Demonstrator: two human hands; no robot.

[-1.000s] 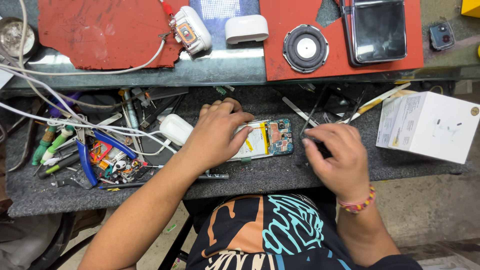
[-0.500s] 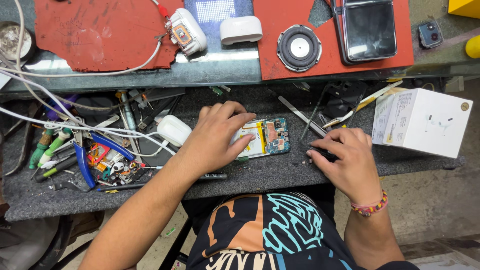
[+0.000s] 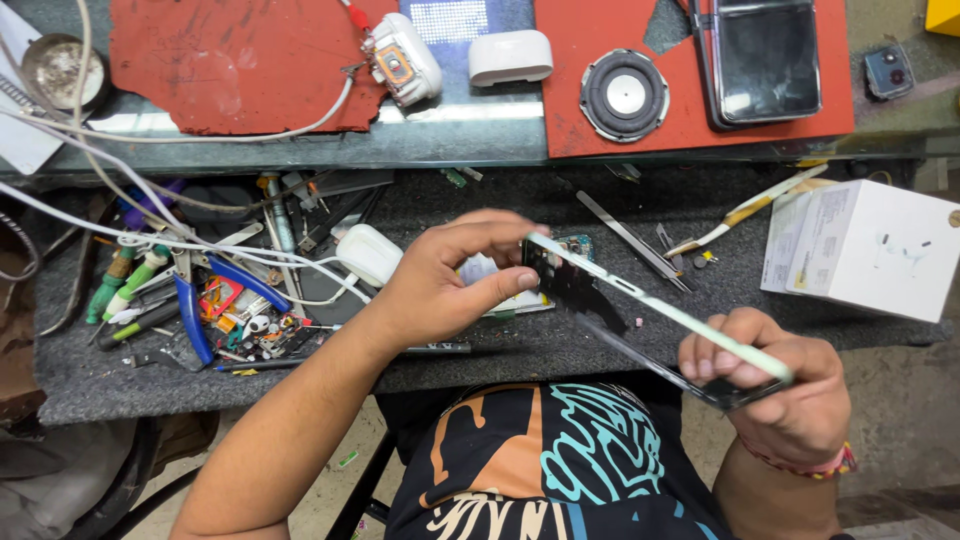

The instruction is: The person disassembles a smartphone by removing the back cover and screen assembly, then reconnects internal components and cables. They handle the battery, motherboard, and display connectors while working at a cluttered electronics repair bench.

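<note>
Pale-green phone frame with dark screen panel point(image 3: 640, 300) is lifted above the grey tabletop point(image 3: 560, 340), left hand point(image 3: 440, 280) fingers pinching its far end, right hand point(image 3: 775, 385) gripping the near end. Looks mid-separation; next probably needs slow, even prying.

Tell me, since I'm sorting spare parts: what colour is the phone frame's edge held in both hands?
Pale mint green along the phone frame, clearest in the head view.

Circuit board point(image 3: 574, 245): mostly hidden behind the lifted phone panel point(image 3: 655, 305) and left hand point(image 3: 440, 285).
Yellow object point(image 3: 943, 15): cut off by the top right corner.
Small parts point(image 3: 245, 320) by the pliers: too tiny to identify.
</note>
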